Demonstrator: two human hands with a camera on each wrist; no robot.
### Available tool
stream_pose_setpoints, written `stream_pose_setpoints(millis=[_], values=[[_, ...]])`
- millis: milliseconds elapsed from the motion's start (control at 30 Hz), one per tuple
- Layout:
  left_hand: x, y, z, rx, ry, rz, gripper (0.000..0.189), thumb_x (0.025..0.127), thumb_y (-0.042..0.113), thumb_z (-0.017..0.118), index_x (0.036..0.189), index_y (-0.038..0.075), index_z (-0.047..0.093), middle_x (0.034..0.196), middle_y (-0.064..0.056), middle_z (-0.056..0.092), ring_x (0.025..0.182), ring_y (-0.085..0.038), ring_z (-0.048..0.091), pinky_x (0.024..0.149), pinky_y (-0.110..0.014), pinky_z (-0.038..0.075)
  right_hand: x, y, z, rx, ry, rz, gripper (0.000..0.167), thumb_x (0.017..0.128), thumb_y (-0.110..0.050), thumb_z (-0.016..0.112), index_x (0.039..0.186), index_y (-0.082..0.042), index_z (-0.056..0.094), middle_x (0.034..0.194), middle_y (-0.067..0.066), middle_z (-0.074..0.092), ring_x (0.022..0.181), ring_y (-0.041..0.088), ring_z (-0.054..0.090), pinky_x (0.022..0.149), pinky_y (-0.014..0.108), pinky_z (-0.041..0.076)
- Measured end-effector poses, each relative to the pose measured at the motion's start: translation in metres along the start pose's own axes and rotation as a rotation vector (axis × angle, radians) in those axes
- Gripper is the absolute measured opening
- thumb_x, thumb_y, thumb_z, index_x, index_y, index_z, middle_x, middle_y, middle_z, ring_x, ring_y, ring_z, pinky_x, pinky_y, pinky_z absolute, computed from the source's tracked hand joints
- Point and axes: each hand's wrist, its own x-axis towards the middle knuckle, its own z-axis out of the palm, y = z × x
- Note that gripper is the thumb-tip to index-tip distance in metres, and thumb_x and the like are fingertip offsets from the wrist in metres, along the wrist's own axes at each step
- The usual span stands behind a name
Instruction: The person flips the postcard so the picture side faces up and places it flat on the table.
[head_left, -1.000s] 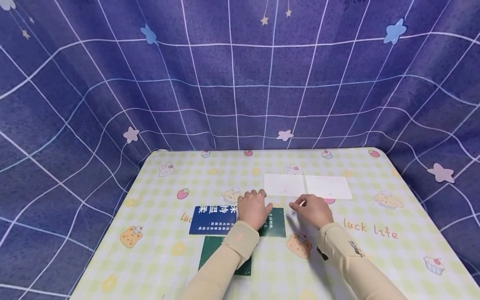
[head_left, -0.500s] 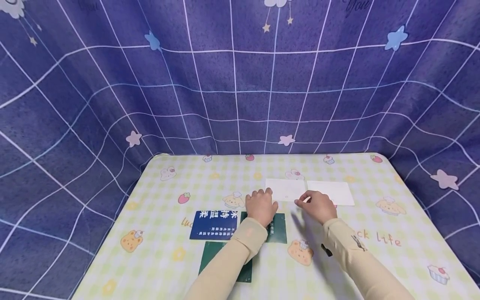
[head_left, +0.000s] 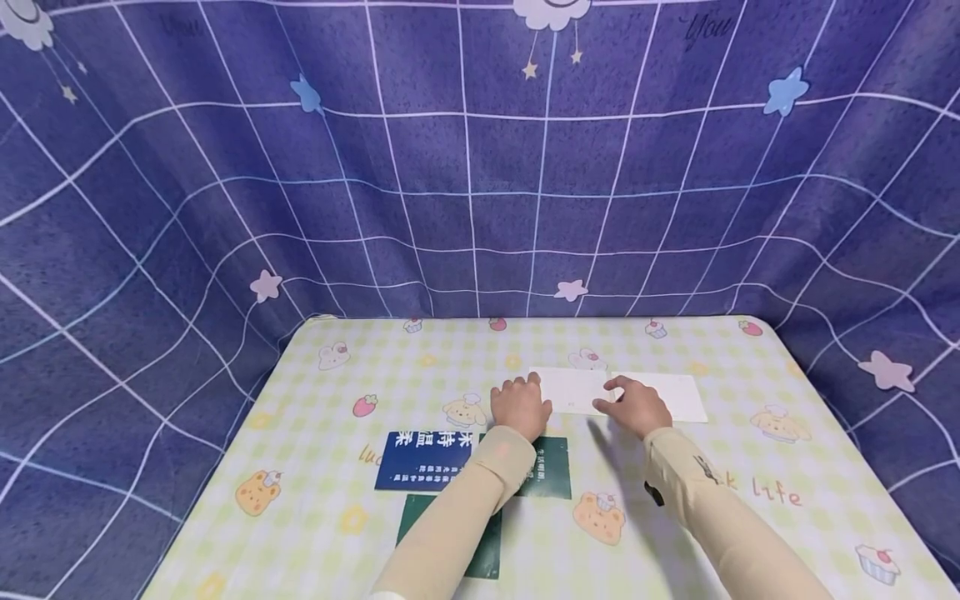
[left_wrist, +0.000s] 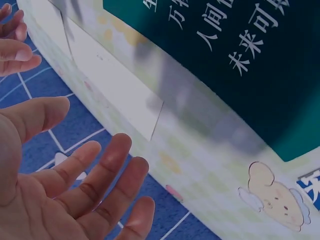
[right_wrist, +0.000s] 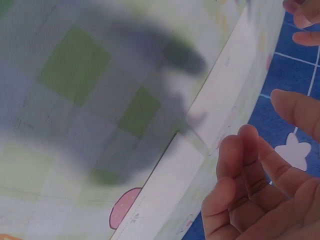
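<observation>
My left hand (head_left: pixel 519 408) hovers palm down, its fingers relaxed and holding nothing. It is just beyond a green card (head_left: pixel 553 475) with white writing, by the left end of a white card (head_left: pixel 572 390). My right hand (head_left: pixel 637 408) is over the near edges of that card and a second white card (head_left: pixel 686 397), partly hiding both. Its thumb and loosely bent fingers stand apart with nothing between them, as the right wrist view shows. A blue card (head_left: pixel 420 468) with white writing lies left of the green one. Below it, another green card (head_left: pixel 487 554) is partly covered by my left sleeve.
The table's cloth (head_left: pixel 315 533) is pale green check with printed cartoon animals, fruit and cakes. A dark blue curtain (head_left: pixel 420 217) with white grid lines and stars surrounds the far side and both flanks. Both sleeves (head_left: pixel 457 533) reach across the near part of the table.
Both hands have moved forward, away from the green card and closer to the white cards. The right thumb and fingers have spread wider. The head view has tilted up slightly; the cards look unmoved.
</observation>
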Motion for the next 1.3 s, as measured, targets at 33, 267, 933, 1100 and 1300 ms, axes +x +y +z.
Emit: stream_pose_setpoints(millis=[33,267,933,1100,1300], values=[[0.001,0.001,0.001,0.0,-0.007,-0.003,0.044,0.094,0.039,0.07,0.13,0.014,0.065,0.11,-0.009,0.072,0.101,-0.027,0.067,0.09,-0.045,0.049,0.002,0.002,0.001,-0.004,0.0,0.004,0.05,0.092,-0.032,0.071,0.13,-0.001,0.062,0.106,0.023,0.071,0.093,0.038,0.068,0.079,0.053,0.053],[0.01,0.006,0.01,-0.018,-0.04,-0.022,0.039,0.095,0.036,0.07,0.13,0.019,0.066,0.112,-0.008,0.073,0.101,-0.027,0.068,0.091,-0.046,0.048,0.021,0.015,0.005,-0.039,-0.004,0.008,0.055,0.092,-0.032,0.07,0.134,0.001,0.058,0.117,0.029,0.068,0.106,0.048,0.064,0.085,0.058,0.052],[0.038,-0.017,0.037,-0.035,-0.117,-0.042,0.065,0.085,0.047,0.08,0.14,0.02,0.059,0.109,-0.008,0.075,0.091,-0.028,0.072,0.091,-0.048,0.05,0.051,0.023,0.012,-0.076,-0.12,-0.038,0.074,0.084,-0.026,0.08,0.144,0.004,0.048,0.141,0.034,0.05,0.128,0.054,0.049,0.106,0.06,0.04],[0.047,-0.021,0.04,-0.074,-0.149,-0.022,0.072,0.083,0.045,0.083,0.145,0.022,0.055,0.108,-0.008,0.075,0.09,-0.028,0.071,0.087,-0.046,0.052,0.058,0.024,0.014,-0.103,-0.157,-0.02,0.081,0.083,-0.025,0.083,0.148,0.003,0.044,0.144,0.033,0.048,0.132,0.052,0.047,0.109,0.059,0.038],[0.057,-0.024,0.04,-0.084,-0.173,-0.008,0.076,0.079,0.042,0.086,0.145,0.024,0.055,0.113,-0.009,0.074,0.094,-0.029,0.071,0.087,-0.047,0.053,0.065,0.02,0.012,-0.118,-0.18,-0.01,0.085,0.083,-0.024,0.084,0.151,0.003,0.04,0.144,0.034,0.048,0.133,0.052,0.045,0.11,0.059,0.036]])
